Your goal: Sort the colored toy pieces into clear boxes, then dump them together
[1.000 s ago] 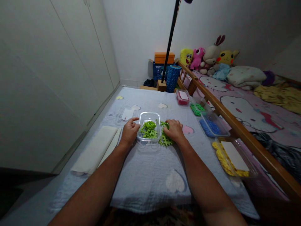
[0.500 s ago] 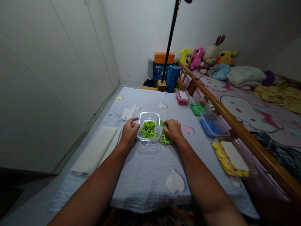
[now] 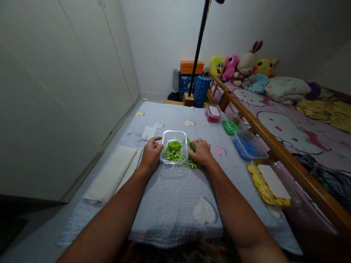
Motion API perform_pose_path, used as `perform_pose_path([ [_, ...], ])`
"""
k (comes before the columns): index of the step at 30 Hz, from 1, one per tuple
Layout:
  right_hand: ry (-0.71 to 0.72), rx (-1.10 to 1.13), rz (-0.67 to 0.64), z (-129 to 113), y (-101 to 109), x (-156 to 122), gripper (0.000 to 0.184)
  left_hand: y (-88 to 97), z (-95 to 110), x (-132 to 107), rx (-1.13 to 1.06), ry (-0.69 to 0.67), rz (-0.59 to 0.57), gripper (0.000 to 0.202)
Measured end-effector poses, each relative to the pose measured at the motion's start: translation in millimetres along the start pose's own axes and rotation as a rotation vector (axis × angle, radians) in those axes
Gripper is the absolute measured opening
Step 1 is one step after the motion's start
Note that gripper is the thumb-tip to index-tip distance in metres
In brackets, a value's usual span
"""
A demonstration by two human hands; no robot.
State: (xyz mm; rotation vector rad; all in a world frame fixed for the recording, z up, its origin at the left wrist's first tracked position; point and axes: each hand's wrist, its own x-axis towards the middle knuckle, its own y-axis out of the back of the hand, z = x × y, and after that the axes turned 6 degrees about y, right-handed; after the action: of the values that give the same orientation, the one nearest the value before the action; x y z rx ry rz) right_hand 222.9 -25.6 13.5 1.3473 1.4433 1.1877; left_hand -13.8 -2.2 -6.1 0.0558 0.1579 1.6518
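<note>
A clear plastic container (image 3: 173,163) stands at the middle of the cloth-covered table, with light green interlocking pieces (image 3: 174,149) lying inside. My left hand (image 3: 151,151) is at its left wall, thumb and forefinger pinched at the rim and the other fingers curled. Just right of the container, a loose pile of the same green pieces (image 3: 192,163) lies on the cloth. Over that pile, my right hand (image 3: 201,151) has its fingers bent down and closed around some pieces; its fingertips are partly hidden.
Along the right edge stand a box of red pieces (image 3: 213,114), green pieces (image 3: 229,127), a box of blue pieces (image 3: 245,147) and a box of yellow pieces (image 3: 256,182). A folded cloth (image 3: 111,175) and a clear lid with white label (image 3: 148,133) lie left. A wooden bed rail (image 3: 274,153) borders the right.
My right hand has shifted slightly left and its fingers have moved over the loose green pile, which is a little rearranged. My left hand and the container stay in place.
</note>
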Motion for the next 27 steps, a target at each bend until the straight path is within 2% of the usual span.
perform_pose_path([
  [6, 0.000, -0.012, -0.010, 0.1, -1.4, 0.9, 0.036, -0.2, -2.8, 2.2, -0.021, 0.004, -0.003, 0.054],
  [16, 0.020, 0.030, 0.069, 3.2, -2.9, 2.8, 0.030, -0.9, 0.6, 0.0, -0.039, 0.017, 0.001, 0.055],
  [18, 0.024, 0.014, 0.061, 4.3, 0.9, 0.5, 0.035, -0.8, 1.3, -0.6, -0.040, 0.018, -0.002, 0.055],
  [23, 0.053, -0.025, -0.039, 8.0, 11.0, -6.5, 0.063, -0.1, 1.5, -0.5, -0.013, 0.008, -0.002, 0.053],
  [27, 0.122, -0.021, -0.071, 11.4, 10.6, -6.5, 0.066, 0.0, -0.3, 1.1, -0.014, 0.003, 0.003, 0.053],
])
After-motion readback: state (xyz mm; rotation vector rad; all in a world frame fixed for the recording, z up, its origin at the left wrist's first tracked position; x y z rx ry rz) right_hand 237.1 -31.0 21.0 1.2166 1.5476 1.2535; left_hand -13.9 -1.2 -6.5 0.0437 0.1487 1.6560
